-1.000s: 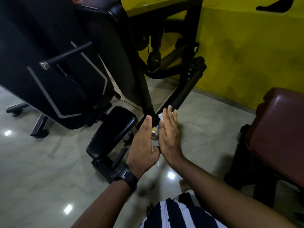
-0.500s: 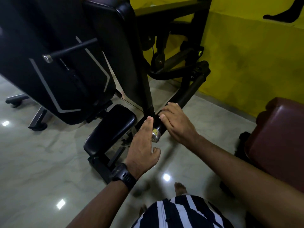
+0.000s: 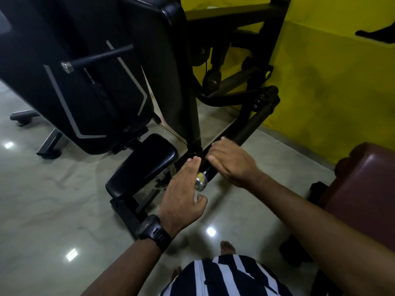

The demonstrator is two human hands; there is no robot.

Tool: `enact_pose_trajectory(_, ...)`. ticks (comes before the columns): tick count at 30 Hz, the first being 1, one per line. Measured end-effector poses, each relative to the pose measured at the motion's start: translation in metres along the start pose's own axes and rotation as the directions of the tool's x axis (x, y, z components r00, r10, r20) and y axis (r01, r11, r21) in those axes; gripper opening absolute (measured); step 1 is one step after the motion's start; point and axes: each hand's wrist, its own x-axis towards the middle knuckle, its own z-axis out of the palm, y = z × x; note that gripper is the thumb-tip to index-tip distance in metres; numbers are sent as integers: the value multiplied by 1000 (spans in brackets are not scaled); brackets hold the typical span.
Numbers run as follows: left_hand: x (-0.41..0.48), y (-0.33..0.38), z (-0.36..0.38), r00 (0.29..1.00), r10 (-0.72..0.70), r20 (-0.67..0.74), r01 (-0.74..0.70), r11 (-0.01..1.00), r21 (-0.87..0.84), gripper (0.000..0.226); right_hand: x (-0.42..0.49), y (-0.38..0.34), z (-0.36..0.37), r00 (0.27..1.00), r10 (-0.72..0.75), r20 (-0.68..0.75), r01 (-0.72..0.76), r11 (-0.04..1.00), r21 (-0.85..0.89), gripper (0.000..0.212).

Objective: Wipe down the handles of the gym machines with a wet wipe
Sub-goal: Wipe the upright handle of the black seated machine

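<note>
Fingers (image 3: 193, 162) of the left hand (image 3: 181, 195) lie straight and released, stretched along the left side of the machine handle (image 3: 252, 127), with the tips touching the black bar where it meets the upright frame. The thumb is spread apart below the chrome end cap (image 3: 201, 183). A black wristwatch (image 3: 154, 231) sits on that wrist. The handle is a black bar that runs from the cap, between the two hands, up and to the right toward the yellow wall (image 3: 331, 82). The right hand (image 3: 233, 165) grasps the handle just above the cap, knuckles up, its fingers (image 3: 215, 149) curled over the top of the bar; whether a wet wipe lies under that palm cannot be told. At far left the black machine panel (image 3: 74, 82) with grey stripes leans over the glossy tiled floor (image 3: 53, 210). A black seat pad (image 3: 147, 165) sits just left of the left hand. A maroon padded bench (image 3: 367, 184) stands at the right edge, and a striped shirt (image 3: 224, 276) shows at the bottom.
</note>
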Motion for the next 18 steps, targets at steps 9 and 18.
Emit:
enact_pose_trajectory(9, 3, 1, 0, 1000, -4, 22, 5, 1000, -5, 90, -12, -10, 20, 953, 220, -209, -186, 968, 169, 33)
enact_pose_trajectory(18, 3, 2, -2, 1000, 20, 10, -20, 1000, -23, 91, -16, -62, 35, 751, 644, -145, -485, 688, 540, 51)
